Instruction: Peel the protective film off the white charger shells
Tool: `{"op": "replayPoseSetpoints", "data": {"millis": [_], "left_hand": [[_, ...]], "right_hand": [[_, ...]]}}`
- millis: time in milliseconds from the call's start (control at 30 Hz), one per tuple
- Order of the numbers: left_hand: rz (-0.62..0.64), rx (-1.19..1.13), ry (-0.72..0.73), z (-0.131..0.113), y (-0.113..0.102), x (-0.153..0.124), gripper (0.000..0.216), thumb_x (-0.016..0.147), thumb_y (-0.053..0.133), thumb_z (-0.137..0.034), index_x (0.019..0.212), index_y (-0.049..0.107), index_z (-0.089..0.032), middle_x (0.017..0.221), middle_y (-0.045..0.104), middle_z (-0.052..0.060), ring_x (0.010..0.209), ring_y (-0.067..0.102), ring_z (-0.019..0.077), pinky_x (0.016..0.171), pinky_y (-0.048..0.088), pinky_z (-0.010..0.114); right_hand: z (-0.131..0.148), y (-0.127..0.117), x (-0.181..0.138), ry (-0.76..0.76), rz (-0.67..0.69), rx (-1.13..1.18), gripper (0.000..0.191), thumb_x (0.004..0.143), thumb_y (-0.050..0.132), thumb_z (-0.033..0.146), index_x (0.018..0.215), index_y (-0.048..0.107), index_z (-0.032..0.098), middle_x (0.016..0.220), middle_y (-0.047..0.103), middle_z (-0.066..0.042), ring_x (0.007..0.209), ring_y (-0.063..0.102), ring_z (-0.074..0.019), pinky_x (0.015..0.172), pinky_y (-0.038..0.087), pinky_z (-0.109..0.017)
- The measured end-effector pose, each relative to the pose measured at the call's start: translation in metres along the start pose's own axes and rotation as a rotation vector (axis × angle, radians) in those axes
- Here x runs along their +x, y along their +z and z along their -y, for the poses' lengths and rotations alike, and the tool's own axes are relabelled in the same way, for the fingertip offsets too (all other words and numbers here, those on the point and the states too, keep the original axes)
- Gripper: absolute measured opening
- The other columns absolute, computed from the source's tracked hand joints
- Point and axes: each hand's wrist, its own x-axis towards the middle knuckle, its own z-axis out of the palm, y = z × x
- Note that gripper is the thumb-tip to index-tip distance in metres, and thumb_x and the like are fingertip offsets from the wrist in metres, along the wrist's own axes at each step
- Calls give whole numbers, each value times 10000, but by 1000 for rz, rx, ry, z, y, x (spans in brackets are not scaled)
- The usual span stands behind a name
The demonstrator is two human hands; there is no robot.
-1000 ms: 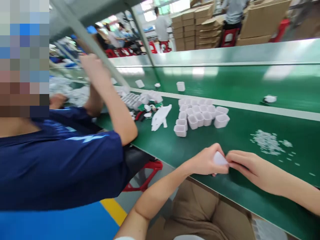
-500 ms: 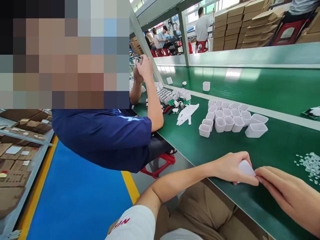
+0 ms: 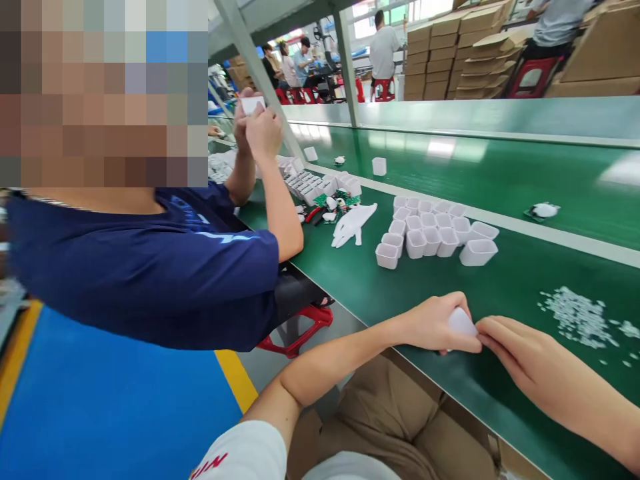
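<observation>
My left hand (image 3: 434, 323) is curled round a small white plastic shell (image 3: 461, 323) at the near edge of the green bench (image 3: 500, 393). My right hand (image 3: 520, 353) meets it from the right, its fingertips pressed against the shell's side. What those fingertips pinch, if anything, is hidden. A cluster of several white shells (image 3: 435, 230) stands farther back on the bench. A patch of tiny pale parts (image 3: 575, 313) lies to the right.
A co-worker in a dark blue shirt (image 3: 150, 267) sits close on my left, holding a white part (image 3: 253, 105) up in both hands. A white glove (image 3: 353, 225), circuit boards and more shells lie before that person. A green conveyor (image 3: 500, 167) runs behind; cardboard boxes (image 3: 440, 57) beyond.
The view has swung about while my hands stayed joined on the shell. The co-worker's hands have stayed raised, now gripping a white part.
</observation>
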Motion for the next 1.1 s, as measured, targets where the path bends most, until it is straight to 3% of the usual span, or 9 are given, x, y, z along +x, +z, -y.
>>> {"op": "replayPoseSetpoints", "data": {"millis": [133, 333, 900, 1000, 1100], "left_hand": [[-23, 5, 7, -1, 1, 0, 359, 669, 743, -310, 898, 479, -224, 587, 566, -71, 471, 554, 120, 415, 414, 198], [-54, -31, 23, 6, 3, 3, 330, 705, 721, -305, 888, 459, -223, 639, 579, -65, 463, 529, 97, 403, 402, 191], [-76, -93, 140, 22, 2, 10, 306, 706, 684, -240, 844, 412, -222, 528, 541, -91, 403, 518, 100, 353, 366, 160], [-32, -154, 148, 19, 0, 6, 297, 705, 656, -226, 851, 398, -225, 501, 519, -103, 377, 509, 99, 339, 347, 153], [73, -251, 157, 15, -1, -6, 294, 717, 627, -277, 878, 386, -227, 574, 571, -80, 372, 519, 102, 314, 318, 156]], "right_hand": [[5, -7, 3, 6, 178, -27, 284, 1004, 333, 192, 876, 585, 224, 846, 657, -67, 676, 627, -187, 592, 499, -304], [13, -11, 12, 47, 250, 16, 248, 985, 309, 113, 860, 503, 204, 868, 631, -59, 757, 598, -198, 672, 481, -329], [31, -2, 13, 131, 119, -60, 254, 987, 345, 103, 817, 508, 198, 850, 641, -60, 747, 587, -193, 688, 469, -323], [39, -8, 14, 136, 106, 2, 275, 1030, 339, 171, 820, 515, 197, 847, 631, -51, 751, 572, -185, 702, 461, -324], [53, -15, 6, 184, 94, 213, 289, 1066, 377, 296, 854, 548, 200, 870, 632, -32, 773, 561, -167, 728, 456, -316]]}}
